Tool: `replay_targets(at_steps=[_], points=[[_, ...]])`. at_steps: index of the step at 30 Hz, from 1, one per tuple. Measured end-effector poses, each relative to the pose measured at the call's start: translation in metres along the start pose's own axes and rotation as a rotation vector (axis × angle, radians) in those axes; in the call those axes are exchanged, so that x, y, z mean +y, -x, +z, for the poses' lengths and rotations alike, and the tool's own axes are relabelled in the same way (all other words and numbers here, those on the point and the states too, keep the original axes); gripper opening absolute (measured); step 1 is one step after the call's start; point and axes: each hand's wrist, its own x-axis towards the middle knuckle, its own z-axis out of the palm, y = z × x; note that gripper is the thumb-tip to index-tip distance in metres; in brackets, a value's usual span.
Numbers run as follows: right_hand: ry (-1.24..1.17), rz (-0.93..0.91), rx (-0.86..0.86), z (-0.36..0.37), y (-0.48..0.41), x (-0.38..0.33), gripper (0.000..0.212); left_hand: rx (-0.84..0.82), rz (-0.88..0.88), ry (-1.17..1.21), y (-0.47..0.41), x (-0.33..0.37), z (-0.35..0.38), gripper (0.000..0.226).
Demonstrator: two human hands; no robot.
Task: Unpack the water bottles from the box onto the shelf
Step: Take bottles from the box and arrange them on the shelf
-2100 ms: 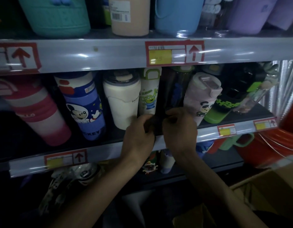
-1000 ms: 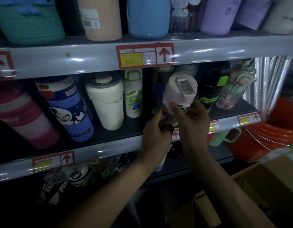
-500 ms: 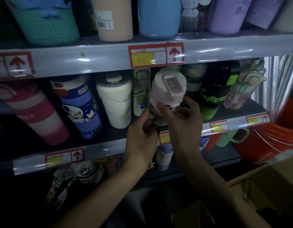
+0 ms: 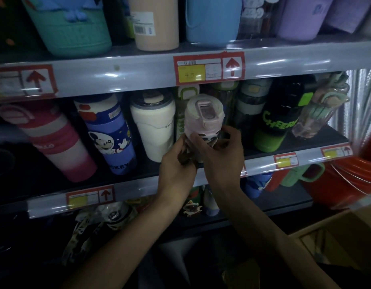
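Bottle (image 4: pixel 203 119) base hidden by left hand (image 4: pixel 177 163), right hand (image 4: pixel 221 157).

The middle shelf (image 4: pixel 201 176) carries a row of bottles. From left to right stand a tumbler (image 4: pixel 55 142), a cartoon bottle (image 4: pixel 109 132), a cup (image 4: pixel 155 130), a slim bottle (image 4: pixel 181 119) behind the panda bottle (image 4: pixel 203 117), a dark bottle (image 4: pixel 247 109), a lettered bottle (image 4: pixel 278 122) and a clear bottle (image 4: pixel 318 113) at the far right. The panda bottle is at the shelf's near edge, between the left hand (image 4: pixel 176 161) and the right hand (image 4: pixel 222 155). More bottles stand on the top shelf (image 4: pixel 117 69) above. A box (image 4: pixel 336 232) sits low at the near right.
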Motion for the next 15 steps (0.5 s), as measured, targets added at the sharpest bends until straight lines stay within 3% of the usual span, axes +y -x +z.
replay_targets(at_steps=[15], points=[[0.067, -0.017, -0.023, -0.01, -0.01, -0.004, 0.054, -0.024, -0.049, -0.029, 0.0, 0.009, 0.01, 0.07]])
